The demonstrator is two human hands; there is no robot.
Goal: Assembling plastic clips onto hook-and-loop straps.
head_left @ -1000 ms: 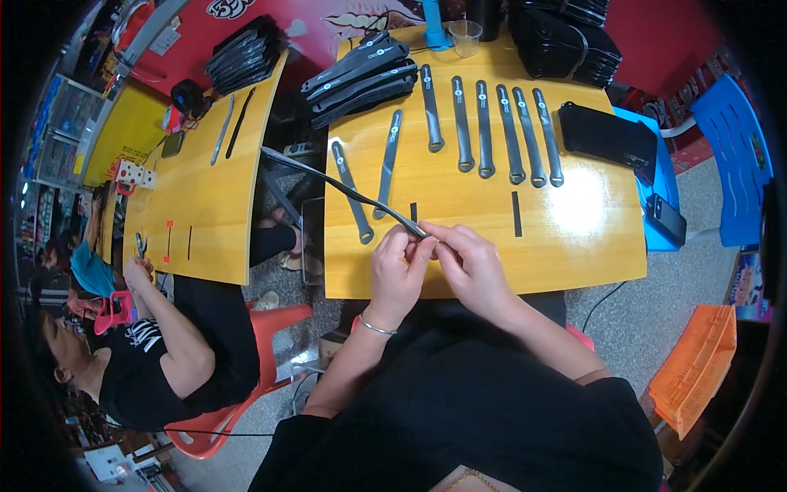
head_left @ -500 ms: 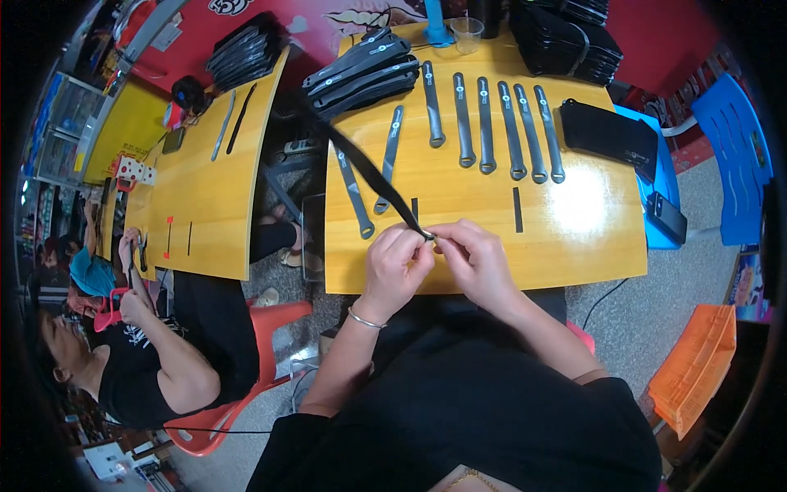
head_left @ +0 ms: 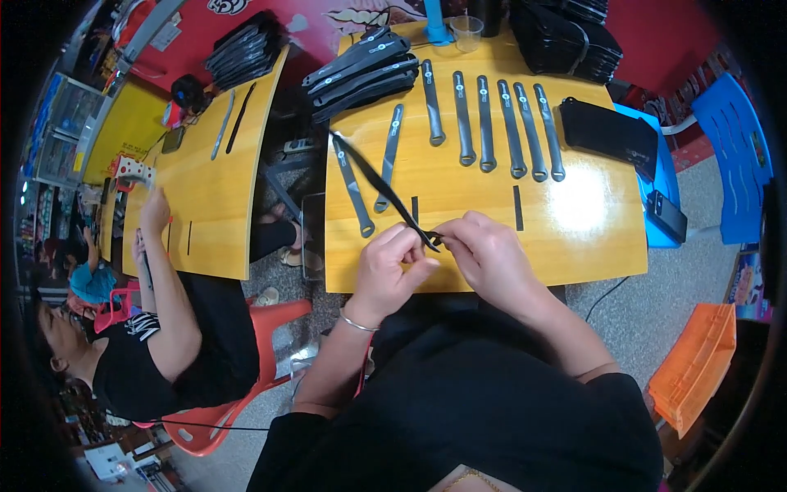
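A long black strap (head_left: 370, 173) slants from its far tip near the pile down to my hands above the table's front edge. My left hand (head_left: 392, 272) is closed on its near end, thumb and forefinger together. Fingers of my right hand (head_left: 485, 256) pinch that same end from the other side; a small flared or looped tip shows between the hands. Exactly how the tip is folded cannot be made out. Beyond my left hand lie two grey straps, one (head_left: 352, 187) with a slotted rounded end. Several more grey straps (head_left: 485, 123) lie in a row farther right.
On the yellow table (head_left: 590, 258), a strap pile (head_left: 361, 74), a clear cup (head_left: 466, 34) and black stacked pouches (head_left: 566, 45) stand at the back. A black pouch (head_left: 611, 139) lies right; a phone (head_left: 666, 217) rests on a blue stool. A co-worker (head_left: 156, 328) sits left at another table.
The strap's far end has dropped lower and shifted right. My left hand has moved slightly left, and the strap's near tip shows more between my hands. The co-worker's hand has risen.
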